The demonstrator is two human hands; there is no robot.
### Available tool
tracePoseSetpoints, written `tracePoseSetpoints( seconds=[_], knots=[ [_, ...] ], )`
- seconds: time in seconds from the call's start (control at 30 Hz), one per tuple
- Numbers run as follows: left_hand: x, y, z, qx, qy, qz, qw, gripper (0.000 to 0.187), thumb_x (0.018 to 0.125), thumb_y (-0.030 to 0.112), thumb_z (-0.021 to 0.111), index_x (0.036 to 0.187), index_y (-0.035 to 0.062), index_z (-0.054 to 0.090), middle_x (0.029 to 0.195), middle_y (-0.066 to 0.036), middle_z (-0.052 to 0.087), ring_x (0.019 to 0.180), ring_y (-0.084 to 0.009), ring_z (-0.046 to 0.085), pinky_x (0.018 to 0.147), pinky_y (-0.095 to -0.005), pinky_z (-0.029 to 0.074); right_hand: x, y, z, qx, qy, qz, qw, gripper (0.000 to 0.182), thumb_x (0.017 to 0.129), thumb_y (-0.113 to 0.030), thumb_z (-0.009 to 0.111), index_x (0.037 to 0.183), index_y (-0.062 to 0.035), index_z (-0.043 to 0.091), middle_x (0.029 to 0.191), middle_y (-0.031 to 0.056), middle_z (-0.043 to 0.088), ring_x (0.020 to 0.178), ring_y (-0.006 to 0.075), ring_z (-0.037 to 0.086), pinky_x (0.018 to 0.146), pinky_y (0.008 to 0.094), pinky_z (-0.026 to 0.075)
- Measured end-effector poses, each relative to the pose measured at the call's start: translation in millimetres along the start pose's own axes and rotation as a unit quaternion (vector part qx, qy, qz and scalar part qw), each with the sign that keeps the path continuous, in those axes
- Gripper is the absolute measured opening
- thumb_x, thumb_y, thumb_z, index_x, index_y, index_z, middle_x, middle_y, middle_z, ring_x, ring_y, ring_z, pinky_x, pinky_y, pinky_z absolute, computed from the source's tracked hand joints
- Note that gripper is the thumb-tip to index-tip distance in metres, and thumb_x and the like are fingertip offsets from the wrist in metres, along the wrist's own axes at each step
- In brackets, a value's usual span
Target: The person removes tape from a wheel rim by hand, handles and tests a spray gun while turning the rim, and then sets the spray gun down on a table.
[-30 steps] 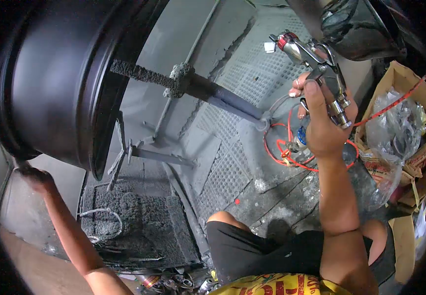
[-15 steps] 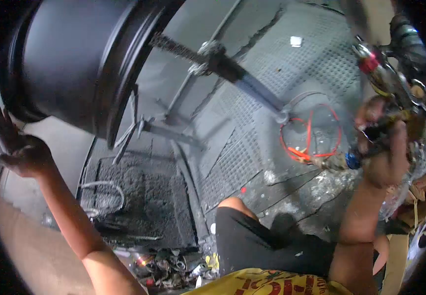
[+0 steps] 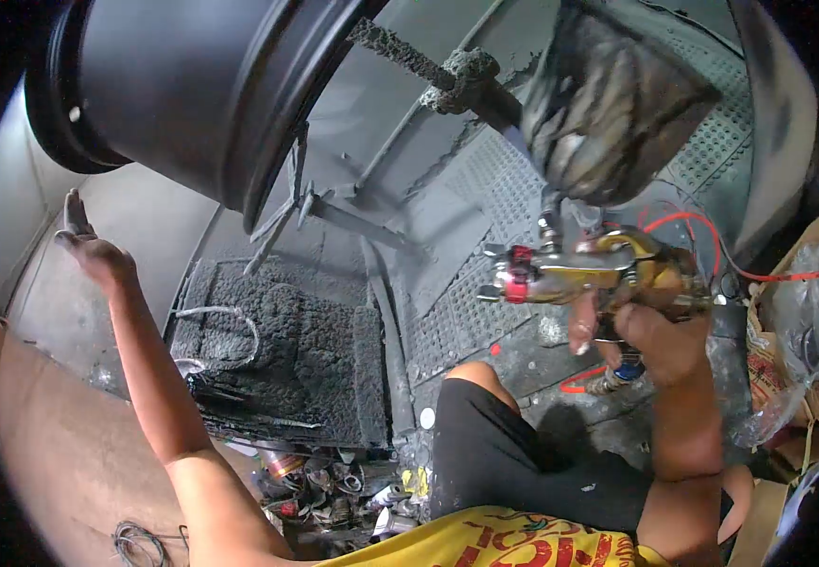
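A large dark wheel rim (image 3: 173,94) is mounted at the upper left, its barrel facing me. My left hand (image 3: 99,253) is just below its left end, fingers stretched out and holding nothing. At the right, my right hand (image 3: 660,335) grips a metal spray gun (image 3: 565,276) by its handle. The gun's nozzle, with a red ring, points left. A paint-smeared dark cup (image 3: 617,113) sits on top of the gun. Part of the gun's handle is hidden by my fingers.
A paint-crusted stand shaft (image 3: 400,52) reaches to the rim. An orange-red hose (image 3: 778,276) runs behind the gun. Below the rim lies a crusted grey mat (image 3: 286,350), with assorted parts (image 3: 334,501) near it. A torn bag (image 3: 797,331) stands at right.
The spray gun has come from the right edge towards the middle, its cup now fully in view. My left hand has moved slightly down and right, apart from the rim. The view has shifted.
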State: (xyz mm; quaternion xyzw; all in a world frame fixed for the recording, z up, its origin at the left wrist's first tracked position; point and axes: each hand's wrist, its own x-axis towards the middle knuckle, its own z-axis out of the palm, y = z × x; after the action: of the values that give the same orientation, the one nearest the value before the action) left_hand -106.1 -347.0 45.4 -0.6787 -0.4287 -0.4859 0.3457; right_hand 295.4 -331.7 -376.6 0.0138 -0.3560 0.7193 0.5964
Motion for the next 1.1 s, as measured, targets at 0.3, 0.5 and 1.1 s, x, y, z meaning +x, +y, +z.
tracePoseSetpoints(
  seconds=[0.3,0.5,1.1],
  knots=[
    [9,-17,6,-0.034,0.014,-0.076,0.996,0.07,0.105,0.049,0.016,0.142,-0.0041,0.042,0.146,-0.014,0.048,0.14,-0.0223,0.036,0.119,-0.0355,0.013,27,40,1,-0.089,-0.043,-0.018,0.995,0.048,0.09,-0.009,0.058,0.134,0.0076,0.045,0.083,0.0183,0.063,0.064,0.0187,0.061,0.046,0.0218,0.041],
    [10,-29,27,-0.031,-0.046,-0.027,0.998,0.072,0.105,0.049,0.015,0.138,-0.0063,0.045,0.144,-0.017,0.048,0.14,-0.0268,0.035,0.12,-0.0392,0.013,48,58,2,-0.119,-0.021,0.018,0.993,0.041,0.087,-0.013,0.07,0.124,0.0016,0.061,0.083,0.0025,0.069,0.069,0.0046,0.06,0.055,0.0202,0.047],
    [11,-73,39,0.202,0.144,0.267,0.931,0.036,0.1,0.011,0.045,0.133,-0.0033,0.049,0.133,-0.018,0.055,0.119,-0.0306,0.053,0.103,-0.0381,0.041,76,105,2,-0.301,0.138,-0.167,0.929,0.044,0.086,-0.003,0.068,0.128,0.002,0.057,0.103,0.0172,0.07,0.089,0.018,0.068,0.079,0.0302,0.051]
  ],
)
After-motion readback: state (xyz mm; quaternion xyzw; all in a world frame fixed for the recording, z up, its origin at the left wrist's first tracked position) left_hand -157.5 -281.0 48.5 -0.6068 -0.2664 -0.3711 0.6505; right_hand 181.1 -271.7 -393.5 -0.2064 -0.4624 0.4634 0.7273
